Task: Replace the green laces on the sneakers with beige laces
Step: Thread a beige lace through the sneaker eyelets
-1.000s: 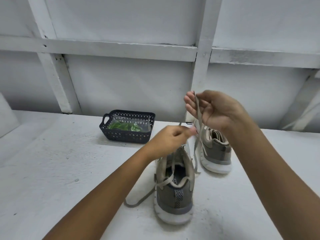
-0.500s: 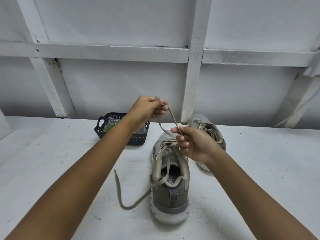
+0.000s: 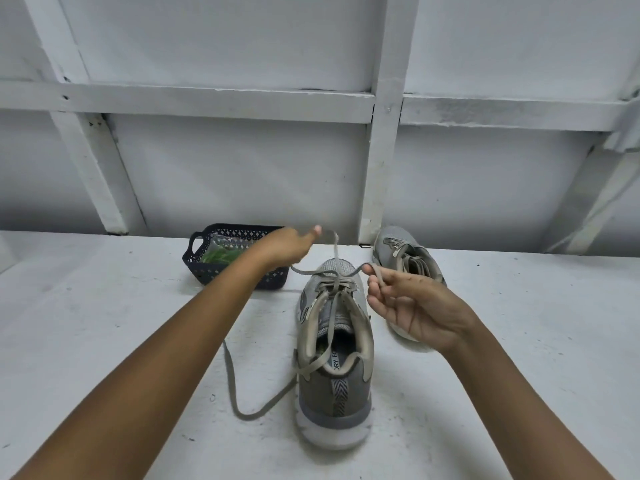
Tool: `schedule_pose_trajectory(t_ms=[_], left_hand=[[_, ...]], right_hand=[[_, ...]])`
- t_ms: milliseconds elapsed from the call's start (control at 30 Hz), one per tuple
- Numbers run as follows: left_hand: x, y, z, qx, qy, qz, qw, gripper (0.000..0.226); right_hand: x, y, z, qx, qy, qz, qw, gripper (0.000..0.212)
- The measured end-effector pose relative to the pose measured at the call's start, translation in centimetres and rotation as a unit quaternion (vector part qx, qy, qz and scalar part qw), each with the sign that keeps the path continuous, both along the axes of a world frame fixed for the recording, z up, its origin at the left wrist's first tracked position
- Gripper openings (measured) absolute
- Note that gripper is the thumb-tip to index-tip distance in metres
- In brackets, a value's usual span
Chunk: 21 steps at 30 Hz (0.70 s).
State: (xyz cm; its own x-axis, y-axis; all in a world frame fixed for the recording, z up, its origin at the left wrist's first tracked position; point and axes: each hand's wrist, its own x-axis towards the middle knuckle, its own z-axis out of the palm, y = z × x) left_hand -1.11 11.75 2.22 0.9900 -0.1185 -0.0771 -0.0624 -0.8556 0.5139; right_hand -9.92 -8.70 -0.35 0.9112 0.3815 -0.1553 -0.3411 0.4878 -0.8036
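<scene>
The left hand (image 3: 287,247) is pinching the beige lace (image 3: 334,251) at eleven o'clock from the sneaker (image 3: 334,393) eyelets, the right hand (image 3: 415,306) pinching it at two o'clock (slightly nearer).

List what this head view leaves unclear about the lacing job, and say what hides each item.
Head view:
1. The basket: its right side and part of the bagged green bundle are hidden by the left hand and forearm. The bundle is too small to identify.
2. The far sneaker: its heel is hidden behind the right hand.
3. The near sneaker: its insole print is partly covered by the collar and lace.
</scene>
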Motion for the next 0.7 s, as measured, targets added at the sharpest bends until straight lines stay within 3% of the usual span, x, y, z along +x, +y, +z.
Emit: schedule_pose_trajectory(t_ms=[67, 133, 267, 433, 533, 700], left_hand=[[-1.1, -0.3, -0.8, 0.028, -0.039, -0.024, 0.999, 0.065], [-2.6, -0.9, -1.5, -0.012, -0.051, -0.041, 0.998, 0.052], [-4.1, -2.6, -3.1, -0.055, 0.008, -0.06, 0.997, 0.052], [-4.2, -3.9, -4.3, -0.062, 0.021, -0.041, 0.997, 0.048], [-4.3, -3.9, -4.9, -0.175, 0.053, -0.014, 0.983, 0.036], [-4.5, -3.8, -6.2, -0.405, 0.108, 0.032, 0.907, 0.026]], right_hand=[[0.1, -0.1, -0.1, 0.006, -0.008, -0.03, 0.999, 0.031], [0.4, -0.1, -0.4, -0.008, -0.015, -0.069, 0.997, 0.025], [1.2, 0.6, -1.6, -0.053, -0.027, -0.143, 0.988, 0.018], [1.9, 2.0, -3.1, -0.22, -0.06, -0.201, 0.953, 0.016], [2.2, 2.8, -4.0, -0.206, -0.068, -0.24, 0.946, 0.016], [2.6, 3.4, -4.8, -0.145, -0.058, -0.274, 0.949, 0.018]])
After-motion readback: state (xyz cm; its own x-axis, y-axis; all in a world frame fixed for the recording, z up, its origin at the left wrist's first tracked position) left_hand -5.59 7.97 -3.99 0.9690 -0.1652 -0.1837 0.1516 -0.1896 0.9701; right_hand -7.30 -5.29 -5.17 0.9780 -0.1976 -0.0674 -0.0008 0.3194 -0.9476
